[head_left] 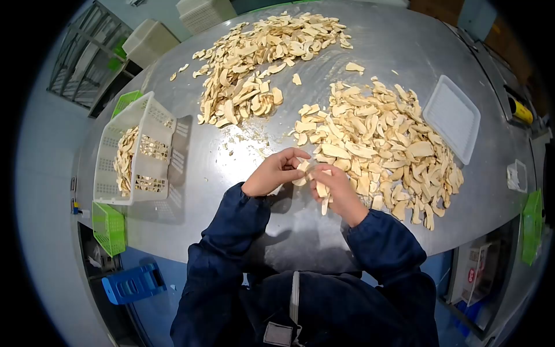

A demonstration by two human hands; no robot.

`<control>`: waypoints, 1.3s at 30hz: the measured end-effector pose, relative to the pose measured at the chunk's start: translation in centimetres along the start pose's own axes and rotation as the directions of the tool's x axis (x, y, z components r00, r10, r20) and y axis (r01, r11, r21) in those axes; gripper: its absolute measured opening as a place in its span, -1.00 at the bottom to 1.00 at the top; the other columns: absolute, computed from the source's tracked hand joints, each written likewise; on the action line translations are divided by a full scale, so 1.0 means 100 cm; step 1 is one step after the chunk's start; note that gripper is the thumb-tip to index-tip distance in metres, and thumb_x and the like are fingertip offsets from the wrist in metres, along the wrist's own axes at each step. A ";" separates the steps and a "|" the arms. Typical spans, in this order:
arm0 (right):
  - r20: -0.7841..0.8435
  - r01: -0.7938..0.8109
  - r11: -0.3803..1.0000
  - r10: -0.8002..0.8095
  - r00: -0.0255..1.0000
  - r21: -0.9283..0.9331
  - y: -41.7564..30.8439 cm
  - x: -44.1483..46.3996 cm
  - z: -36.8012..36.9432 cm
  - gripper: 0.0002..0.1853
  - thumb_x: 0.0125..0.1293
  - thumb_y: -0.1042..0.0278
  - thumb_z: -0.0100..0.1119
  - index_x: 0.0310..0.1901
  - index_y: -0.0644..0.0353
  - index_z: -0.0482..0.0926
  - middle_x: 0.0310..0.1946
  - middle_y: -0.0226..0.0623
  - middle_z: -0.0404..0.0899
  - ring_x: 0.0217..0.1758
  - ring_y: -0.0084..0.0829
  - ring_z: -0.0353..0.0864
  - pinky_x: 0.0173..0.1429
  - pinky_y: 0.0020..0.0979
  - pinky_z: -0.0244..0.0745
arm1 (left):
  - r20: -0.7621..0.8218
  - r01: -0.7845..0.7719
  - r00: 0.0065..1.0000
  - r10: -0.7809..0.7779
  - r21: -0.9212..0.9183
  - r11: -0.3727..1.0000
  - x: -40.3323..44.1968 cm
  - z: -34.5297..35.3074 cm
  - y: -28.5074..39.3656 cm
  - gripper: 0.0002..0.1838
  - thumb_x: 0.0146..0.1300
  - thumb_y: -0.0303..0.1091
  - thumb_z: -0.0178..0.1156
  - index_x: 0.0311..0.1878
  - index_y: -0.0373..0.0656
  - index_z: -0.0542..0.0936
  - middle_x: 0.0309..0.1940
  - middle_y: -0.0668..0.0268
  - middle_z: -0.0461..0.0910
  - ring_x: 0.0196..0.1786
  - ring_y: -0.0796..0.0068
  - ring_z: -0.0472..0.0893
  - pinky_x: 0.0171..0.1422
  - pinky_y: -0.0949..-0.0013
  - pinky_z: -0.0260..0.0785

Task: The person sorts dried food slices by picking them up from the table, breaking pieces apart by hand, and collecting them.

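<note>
Over the near middle of the metal table, my left hand (276, 172) is closed, its thumb and fingers pinching a pale mushroom slice (302, 168). My right hand (338, 194) is beside it, fingers curled round a few more mushroom slices (324, 188), one hanging down below the fingers. The fingertips of both hands nearly meet; whether they touch is hard to make out. Right of my hands spreads a large pile of sliced mushrooms (387, 139). A second mushroom pile (254, 63) lies farther back, left of centre.
A white perforated basket (115, 173) with mushroom slices inside stands at the left of the metal table (191, 214). At the right lies a white plastic tray (454, 115). Green baskets (108, 228) hang by the left edge; a blue stool (133, 284) is on the floor.
</note>
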State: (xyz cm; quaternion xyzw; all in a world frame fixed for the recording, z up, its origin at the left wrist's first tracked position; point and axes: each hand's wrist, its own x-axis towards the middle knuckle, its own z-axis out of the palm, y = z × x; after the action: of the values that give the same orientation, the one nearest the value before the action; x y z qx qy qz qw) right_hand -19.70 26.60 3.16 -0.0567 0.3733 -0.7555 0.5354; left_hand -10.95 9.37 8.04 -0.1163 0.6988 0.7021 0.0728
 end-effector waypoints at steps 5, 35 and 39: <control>-0.070 0.039 0.909 -0.011 0.997 0.415 -0.002 0.007 -0.009 -0.80 0.40 0.24 -0.07 -0.15 0.20 0.40 -0.59 -0.45 0.31 -0.64 -0.54 0.26 -0.57 -0.51 0.20 | -0.123 -0.052 0.991 0.051 -0.004 0.999 -0.002 -0.001 0.000 -0.56 0.18 -0.57 0.14 0.16 -0.22 0.41 -0.18 0.44 0.40 -0.22 0.73 0.45 -0.08 0.61 0.34; 0.127 -0.114 0.981 0.095 0.987 0.155 0.001 0.002 -0.006 -0.83 0.25 0.34 0.12 -0.15 0.16 0.45 -0.40 -0.31 0.54 -0.44 -0.49 0.53 -0.51 -0.53 0.37 | -0.386 0.079 0.871 0.304 0.721 0.688 -0.008 -0.064 -0.026 -0.64 0.08 -0.48 0.22 -0.01 -0.22 0.46 -0.14 0.06 0.54 -0.11 0.12 0.56 -0.02 0.26 0.40; 0.104 -0.109 0.979 0.092 0.990 0.170 0.000 0.001 -0.005 -0.83 0.25 0.34 0.13 -0.16 0.15 0.45 -0.40 -0.32 0.55 -0.44 -0.49 0.53 -0.50 -0.52 0.39 | -0.450 0.071 0.831 0.326 0.667 0.742 -0.011 -0.068 -0.025 -0.65 0.06 -0.52 0.19 -0.03 -0.22 0.44 -0.23 0.06 0.56 -0.16 0.11 0.58 -0.06 0.30 0.41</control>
State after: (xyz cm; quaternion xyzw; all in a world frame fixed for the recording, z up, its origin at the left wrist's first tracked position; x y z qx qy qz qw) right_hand -20.04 26.77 2.76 -0.0264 0.2819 -0.7538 0.5930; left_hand -8.80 2.71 5.92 -0.2253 0.8978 0.3512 -0.1412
